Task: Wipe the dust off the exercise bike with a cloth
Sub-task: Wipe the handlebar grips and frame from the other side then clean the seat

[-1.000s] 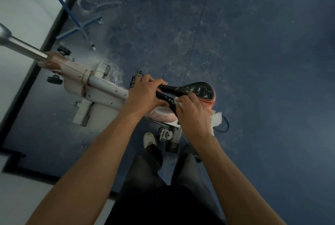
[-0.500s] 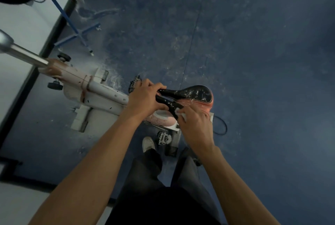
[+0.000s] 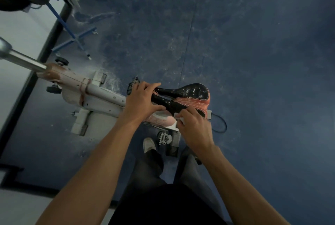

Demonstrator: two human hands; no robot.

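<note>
The exercise bike [image 3: 101, 97] stands on the blue floor [image 3: 253, 61], its pale frame running from a steel post [image 3: 23, 59] at 9 o'clock toward the saddle [image 3: 190, 91] near the middle of the view; the saddle is black on top, speckled with dust, with an orange-red side; the left hand [image 3: 140, 100] grips the narrow nose of the saddle, fingers curled over it and thumb beneath; the right hand [image 3: 194, 127], just toward 5 o'clock of the saddle, has its fingers curled round a white cloth [image 3: 178, 117], which is pressed to the saddle's near edge; only a small part of the cloth shows; a pedal [image 3: 164, 137] sits at 6 o'clock of the saddle, beside a white shoe [image 3: 148, 144]; a dark cable [image 3: 220, 125] loops on the floor at 4 o'clock; a blue stand [image 3: 72, 32] rests at 11 o'clock.
</note>
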